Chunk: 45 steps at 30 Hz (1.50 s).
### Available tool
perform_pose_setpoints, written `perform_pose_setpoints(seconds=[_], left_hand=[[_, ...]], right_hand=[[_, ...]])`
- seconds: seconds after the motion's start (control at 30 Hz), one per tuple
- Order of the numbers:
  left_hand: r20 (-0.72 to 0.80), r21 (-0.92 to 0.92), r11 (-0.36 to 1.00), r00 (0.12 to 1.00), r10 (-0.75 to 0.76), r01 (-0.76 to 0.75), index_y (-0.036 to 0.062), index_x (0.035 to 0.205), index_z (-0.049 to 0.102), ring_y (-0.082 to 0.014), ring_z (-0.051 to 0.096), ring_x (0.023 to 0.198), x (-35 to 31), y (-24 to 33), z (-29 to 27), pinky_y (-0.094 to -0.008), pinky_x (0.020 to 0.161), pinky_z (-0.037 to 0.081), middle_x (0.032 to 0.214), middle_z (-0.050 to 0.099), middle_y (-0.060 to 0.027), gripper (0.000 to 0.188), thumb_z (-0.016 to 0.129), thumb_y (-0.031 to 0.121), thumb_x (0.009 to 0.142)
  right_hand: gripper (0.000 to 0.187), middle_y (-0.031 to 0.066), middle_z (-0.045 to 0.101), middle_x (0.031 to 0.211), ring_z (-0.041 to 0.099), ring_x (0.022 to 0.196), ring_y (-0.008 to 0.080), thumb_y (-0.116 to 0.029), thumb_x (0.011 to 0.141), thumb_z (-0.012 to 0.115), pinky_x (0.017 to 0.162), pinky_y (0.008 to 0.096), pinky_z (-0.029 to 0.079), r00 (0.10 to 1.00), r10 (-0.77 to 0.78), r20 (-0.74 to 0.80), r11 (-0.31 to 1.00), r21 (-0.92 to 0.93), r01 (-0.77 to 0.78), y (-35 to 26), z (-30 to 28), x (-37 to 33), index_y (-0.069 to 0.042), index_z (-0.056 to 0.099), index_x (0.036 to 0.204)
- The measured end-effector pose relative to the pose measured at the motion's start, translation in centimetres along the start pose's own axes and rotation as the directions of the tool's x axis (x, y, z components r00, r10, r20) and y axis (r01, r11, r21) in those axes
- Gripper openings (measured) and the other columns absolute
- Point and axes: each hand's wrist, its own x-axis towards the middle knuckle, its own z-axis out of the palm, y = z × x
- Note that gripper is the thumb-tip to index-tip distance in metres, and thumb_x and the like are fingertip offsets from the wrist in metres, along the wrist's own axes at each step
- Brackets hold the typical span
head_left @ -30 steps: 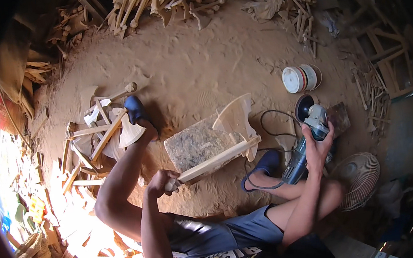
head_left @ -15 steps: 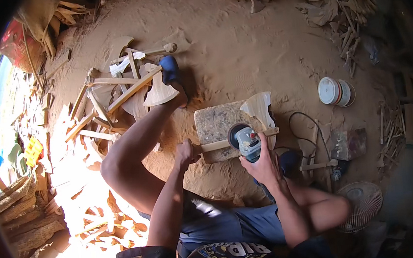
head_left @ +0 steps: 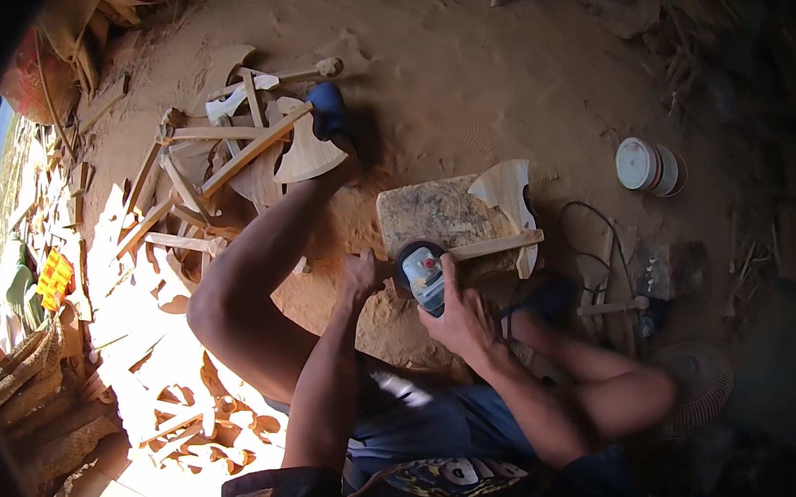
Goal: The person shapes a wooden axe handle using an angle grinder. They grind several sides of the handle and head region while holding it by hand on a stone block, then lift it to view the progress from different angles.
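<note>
In the head view, from the left, a pile of wooden pieces (head_left: 309, 152) lies on the sandy ground by my foot. My left hand (head_left: 360, 273) seems closed round the free end of the wooden axe's (head_left: 505, 185) handle; a firm grip there should stop it swinging if the disc bites. The grinder (head_left: 424, 282) is over that end, just right of my knuckles; I can't tell whether the disc touches wood. I'd go lightly and evenly, working away from my fingers. The axe lies across the speckled block (head_left: 424, 215), its head at the block's right edge, which looks like decent support.

As for pose, my left forearm reaches up and slightly right, fist curled. My right hand (head_left: 467, 318) wraps the grinder's body, index finger stretched forward, forearm slanting in from the lower right.
</note>
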Motion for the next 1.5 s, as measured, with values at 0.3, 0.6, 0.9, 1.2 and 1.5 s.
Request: perform_pose_setpoints(seconds=[0.3,0.6,0.9,1.2,1.5], left_hand=[[-0.081,0.084,0.995,0.995,-0.051,0.058,-0.0146,0.083,0.074,-0.0238,0.060,0.048,-0.1,0.9,-1.3,-0.0419,0.047,0.048,0.069,0.070,-0.0200,0.058,0.053,0.036,0.100],[-0.033,0.121,0.991,0.998,-0.046,0.050,-0.0109,0.074,0.069,-0.0242,0.060,0.047,-0.8,2.7,-0.6,-0.0437,0.048,0.047,0.063,0.065,-0.0177,0.051,0.055,0.032,0.097],[-0.096,-0.067,0.993,0.990,-0.105,0.099,-0.0074,0.073,0.069,-0.0231,0.057,0.046,-0.7,1.7,0.0,-0.0424,0.047,0.046,0.064,0.065,-0.0156,0.051,0.052,0.034,0.098],[-0.157,-0.032,0.997,0.984,-0.078,0.074,-0.0081,0.080,0.068,-0.0244,0.055,0.046,-0.1,0.2,-0.3,-0.0420,0.045,0.043,0.068,0.066,-0.0165,0.053,0.050,0.036,0.102],[-0.109,0.052,0.993,0.989,-0.100,0.106,-0.0103,0.084,0.073,-0.0235,0.056,0.048,-0.4,0.7,-1.2,-0.0420,0.046,0.043,0.066,0.065,-0.0162,0.055,0.051,0.037,0.101]], right_hand=[[0.096,0.0370,0.074,0.109,0.071,0.101,0.0580,-0.030,0.087,0.084,0.087,0.0660,0.057,0.965,0.150,-0.216,0.989,0.020,-0.149,6.0,-4.4,0.1,-0.014,0.029,0.164],[0.094,0.0365,0.074,0.112,0.072,0.104,0.0561,-0.023,0.085,0.084,0.091,0.0616,0.057,0.871,0.267,-0.412,0.962,0.169,-0.215,13.8,-7.5,0.8,-0.005,0.033,0.162],[0.098,0.0344,0.073,0.120,0.070,0.112,0.0567,-0.031,0.086,0.086,0.095,0.0609,0.056,0.819,0.322,-0.474,0.945,0.216,-0.246,15.3,-8.8,0.6,-0.008,0.029,0.163],[0.102,0.0395,0.073,0.105,0.071,0.094,0.0595,-0.031,0.088,0.083,0.084,0.0665,0.057,0.997,-0.025,-0.069,0.994,0.102,0.032,1.9,-1.7,-0.4,-0.008,0.025,0.168],[0.098,0.0360,0.074,0.102,0.073,0.092,0.0576,-0.033,0.089,0.081,0.081,0.0663,0.058,0.999,0.009,0.035,1.000,0.013,-0.010,0.1,-1.5,-0.6,-0.006,0.028,0.168]])
